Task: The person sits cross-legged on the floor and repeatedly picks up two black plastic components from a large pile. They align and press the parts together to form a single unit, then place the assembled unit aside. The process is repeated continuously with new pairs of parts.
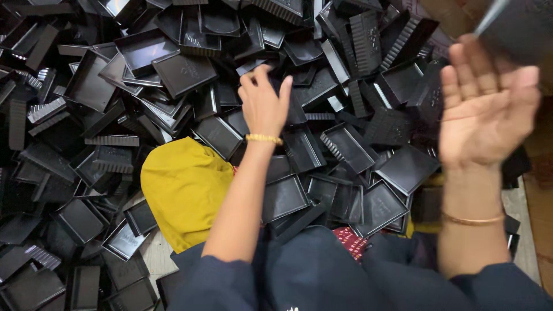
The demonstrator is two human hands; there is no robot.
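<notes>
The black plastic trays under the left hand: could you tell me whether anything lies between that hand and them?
Nothing visible does. The left hand reaches down onto the pile of black plastic trays, fingers already among them. The yellow cloth lies nearer the body, beside the forearm. The right hand is raised, open-palmed, off to the side.

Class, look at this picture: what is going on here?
A person sits amid a heap of black trays. The left hand reaches down into the pile, fingers on a tray. The right hand is raised, palm open and empty. A yellow cloth lies over the lap.
</notes>
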